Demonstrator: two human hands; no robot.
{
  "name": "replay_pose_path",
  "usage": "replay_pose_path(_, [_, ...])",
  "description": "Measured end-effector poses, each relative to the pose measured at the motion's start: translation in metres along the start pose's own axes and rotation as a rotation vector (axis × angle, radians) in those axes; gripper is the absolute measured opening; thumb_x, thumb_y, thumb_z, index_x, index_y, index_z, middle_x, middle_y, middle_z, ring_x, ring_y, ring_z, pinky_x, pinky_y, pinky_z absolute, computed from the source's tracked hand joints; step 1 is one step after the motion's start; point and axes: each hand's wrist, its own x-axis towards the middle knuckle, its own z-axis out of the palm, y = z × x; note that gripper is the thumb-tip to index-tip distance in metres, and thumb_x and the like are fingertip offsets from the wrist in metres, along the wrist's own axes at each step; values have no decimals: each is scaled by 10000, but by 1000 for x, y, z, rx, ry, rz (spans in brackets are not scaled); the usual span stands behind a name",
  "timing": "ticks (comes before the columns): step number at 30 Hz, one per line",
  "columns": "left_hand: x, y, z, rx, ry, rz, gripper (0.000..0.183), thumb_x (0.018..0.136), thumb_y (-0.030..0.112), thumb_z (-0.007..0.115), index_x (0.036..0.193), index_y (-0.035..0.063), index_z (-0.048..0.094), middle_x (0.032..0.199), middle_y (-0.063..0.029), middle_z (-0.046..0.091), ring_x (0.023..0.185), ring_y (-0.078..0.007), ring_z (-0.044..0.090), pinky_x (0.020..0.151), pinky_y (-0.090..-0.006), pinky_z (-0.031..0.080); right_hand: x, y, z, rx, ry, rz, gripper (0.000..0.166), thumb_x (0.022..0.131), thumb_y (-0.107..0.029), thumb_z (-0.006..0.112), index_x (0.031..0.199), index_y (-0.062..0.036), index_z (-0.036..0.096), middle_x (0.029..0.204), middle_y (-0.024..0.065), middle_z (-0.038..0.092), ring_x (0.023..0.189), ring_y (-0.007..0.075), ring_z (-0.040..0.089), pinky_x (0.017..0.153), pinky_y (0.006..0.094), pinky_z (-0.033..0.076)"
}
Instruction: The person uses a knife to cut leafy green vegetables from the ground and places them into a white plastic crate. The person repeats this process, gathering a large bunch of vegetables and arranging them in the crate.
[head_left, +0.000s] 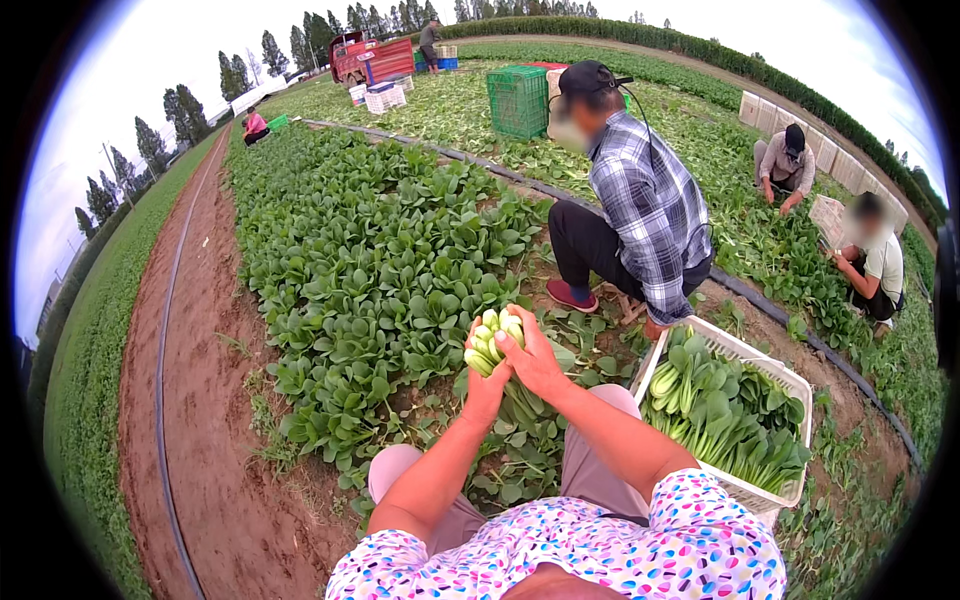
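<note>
A bunch of leafy greens with pale green stalks, resembling bok choy, is held between my two hands, its cut stalk ends facing up. My left hand grips the bunch from the left and below. Around its right side my right hand is closed, the thumb pressed on the stalks. The leaves hang down below my hands, partly hidden by my right forearm. To my right stands a white plastic crate holding many of the same greens. Uncut plants grow in a dense bed before me.
A person in a plaid shirt squats just beyond the crate, one hand near its rim. Two more people crouch at the right. A black hose crosses the field; another lies along the bare dirt path. Green crates stand farther back.
</note>
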Motion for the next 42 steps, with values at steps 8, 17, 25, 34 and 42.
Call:
replay_pose_path(8, [6,0,-4,-17,5,-26,918,867,101,726,1567,92,132,1478,-59,406,1339,-189,439,1116,-343,362,1,3,22,372,-60,38,800,1033,-457,466,1541,68,141,1560,204,264,1454,284,270,1191,370,207])
replay_pose_path(17, [33,-3,-24,-39,134,-111,762,859,104,760,1488,62,331,1332,-47,551,1197,-159,551,1030,-328,444,19,-18,-10,-246,-218,50,1017,909,-606,570,1543,72,154,1558,283,296,1454,391,296,1188,437,234])
replay_pose_path(25, [32,-11,-24,-190,178,-281,684,849,137,721,1449,75,398,1281,-46,569,1166,-181,562,1011,-348,444,2,-1,-1,-233,-311,103,1266,782,-696,659,1549,73,9,1607,277,157,1490,380,227,1201,428,236])
replay_pose_path(34, [8,11,9,-223,177,-475,610,890,355,664,1391,46,500,1301,-103,596,1153,-255,602,1003,-386,477,-20,12,-16,-215,-236,165,1243,689,-460,826,1571,-32,61,1510,244,379,1347,365,459,1100,392,382])
replay_pose_path(42, [14,-26,12,-228,39,-402,760,881,420,665,1456,10,382,1435,-159,461,1325,-309,467,1136,-451,378,-42,26,-27,-255,47,137,1023,676,-261,802,1505,-49,242,1291,215,579,1130,405,597,944,418,488])
